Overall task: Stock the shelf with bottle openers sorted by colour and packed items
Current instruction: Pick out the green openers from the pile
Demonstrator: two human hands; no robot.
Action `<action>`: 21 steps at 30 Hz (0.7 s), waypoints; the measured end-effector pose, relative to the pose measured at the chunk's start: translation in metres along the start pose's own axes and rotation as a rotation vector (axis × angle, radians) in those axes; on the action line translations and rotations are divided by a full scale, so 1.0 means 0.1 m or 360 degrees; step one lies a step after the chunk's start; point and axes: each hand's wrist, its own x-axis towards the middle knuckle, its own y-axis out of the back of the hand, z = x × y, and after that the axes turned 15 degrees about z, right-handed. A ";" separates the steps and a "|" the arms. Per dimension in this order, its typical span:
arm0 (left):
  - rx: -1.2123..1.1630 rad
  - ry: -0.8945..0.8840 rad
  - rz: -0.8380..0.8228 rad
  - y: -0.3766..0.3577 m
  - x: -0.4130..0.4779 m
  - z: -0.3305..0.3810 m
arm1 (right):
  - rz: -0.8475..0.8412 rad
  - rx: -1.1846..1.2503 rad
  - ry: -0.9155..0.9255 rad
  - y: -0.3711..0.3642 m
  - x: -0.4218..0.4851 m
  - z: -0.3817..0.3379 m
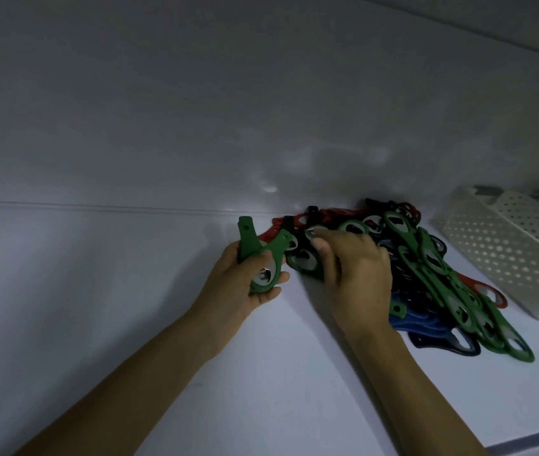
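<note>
Pile of bottle openers [426, 274]: a mixed heap of green, red, blue and black. I log it on the right half of the shelf [130, 291], running from the back edge toward the front edge.
Green bottle openers [263, 258]: at least two, held clear of the shelf just left of the pile. Their handles fan upward and a metal ring shows at the lower end.
Left hand [238, 284]: fingers wrapped round the green bottle openers.
Right hand [357, 274]: palm down over the pile's left end, fingers curled onto an opener with a metal head. I cannot tell whether it grips or only touches.
Blue openers [406, 319]: low in the pile on its front side, partly under the green ones.
Red opener [488, 292]: juts from the pile's right side.
Shelf: white and smooth; its front edge shows at the lower right.
Perforated baskets [505, 251]: two, white, at the shelf's right end, just beside the pile.
Back wall [195, 110]: a pale panel meeting the shelf's back edge.
</note>
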 end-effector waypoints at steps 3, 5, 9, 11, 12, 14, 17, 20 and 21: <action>-0.0037 -0.0033 -0.0007 -0.01 0.00 0.00 | 0.0277 0.0580 -0.0507 0.03 0.02 -0.04; 0.0055 -0.0123 -0.0036 -0.04 -0.03 -0.01 | 0.0140 0.0979 -0.0779 0.02 0.02 -0.07; 0.0359 -0.0350 -0.0072 -0.08 -0.08 -0.07 | -0.0147 0.1270 -0.0848 -0.05 0.00 -0.12; 0.0328 -0.0358 -0.0025 -0.06 -0.08 -0.07 | -0.0075 0.1155 -0.0908 -0.05 0.00 -0.12; 0.0304 -0.0338 -0.0022 -0.06 -0.09 -0.06 | -0.0014 0.0984 -0.0890 -0.04 0.00 -0.09; 0.0244 -0.0282 -0.0047 -0.05 -0.10 -0.04 | 0.0008 0.0368 -0.0637 -0.03 -0.01 0.00; 0.0083 -0.0178 -0.0013 -0.04 -0.08 -0.03 | -0.0398 -0.0446 -0.0206 -0.03 -0.01 0.13; -0.0059 -0.0068 0.0031 -0.01 -0.04 0.00 | -0.0623 -0.0630 -0.0114 -0.05 -0.03 0.15; -0.0086 -0.0036 0.0029 0.00 -0.03 0.01 | -0.0601 -0.0628 -0.0079 -0.05 -0.03 0.15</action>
